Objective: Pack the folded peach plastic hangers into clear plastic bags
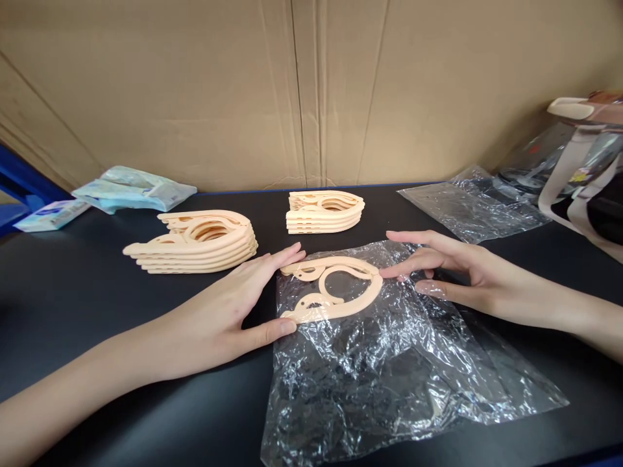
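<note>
On our black worktop (185, 421) lies the clear bag (384, 389). Outside it stand the larger hanger stack (219, 263) and the smaller hanger stack (326, 227), so we judge this only partly done, both stacks remaining unbagged. One single hanger (353, 308) lies flat at the bag's far end; inside or on top, we cannot tell. Our left hand (214, 311) spans its ends, grip wide; our right hand (472, 272), loosely spread, touches its tip.
</note>
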The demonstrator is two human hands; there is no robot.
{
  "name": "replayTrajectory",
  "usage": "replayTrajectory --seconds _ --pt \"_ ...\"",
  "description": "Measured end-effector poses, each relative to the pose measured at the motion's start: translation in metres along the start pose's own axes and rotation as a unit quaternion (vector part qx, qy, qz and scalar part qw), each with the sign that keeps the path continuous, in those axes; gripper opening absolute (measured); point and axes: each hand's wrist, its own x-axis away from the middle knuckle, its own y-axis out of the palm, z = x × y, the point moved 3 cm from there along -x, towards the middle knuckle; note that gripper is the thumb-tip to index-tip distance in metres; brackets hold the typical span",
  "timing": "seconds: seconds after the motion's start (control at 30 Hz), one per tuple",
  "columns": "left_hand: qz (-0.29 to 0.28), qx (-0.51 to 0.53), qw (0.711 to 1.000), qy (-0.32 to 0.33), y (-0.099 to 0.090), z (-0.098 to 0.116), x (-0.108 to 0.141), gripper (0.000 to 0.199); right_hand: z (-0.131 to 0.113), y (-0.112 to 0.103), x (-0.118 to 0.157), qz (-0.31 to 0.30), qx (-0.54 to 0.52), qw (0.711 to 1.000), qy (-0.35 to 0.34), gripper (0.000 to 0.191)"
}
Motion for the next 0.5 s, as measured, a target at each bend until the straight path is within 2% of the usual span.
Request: replayTrajectory --seconds 0.1,0.2,0.27,0.33,0.43,0.5 --pt "-0.003 -0.002 1.000 0.003 -0.001 -0.001 0.000 0.080 0.000 0.001 0.001 -0.024 0.016 1.000 -0.005 0.058" --pt "-0.004 0.003 1.000 -0.001 -0.001 0.000 -0.001 0.079 0.002 -0.002 0.000 -0.013 0.036 0.999 -0.017 0.057" --pt "-0.001 0.009 1.000 -0.013 -0.001 0.002 0.000 0.077 0.004 -0.008 -0.001 0.028 0.056 0.998 -0.020 0.048" --pt "0.009 0.018 0.999 -0.029 -0.001 0.005 0.000 0.075 0.007 -0.018 -0.003 0.099 0.093 0.990 -0.024 0.040" --pt "0.029 0.029 0.998 -0.039 -0.002 0.007 0.001 0.072 0.010 -0.034 -0.005 0.206 0.150 0.966 -0.029 0.041" --pt "0.024 0.028 0.999 -0.029 -0.002 0.007 0.002 0.072 0.009 -0.043 -0.011 0.239 0.184 0.953 -0.042 0.042"
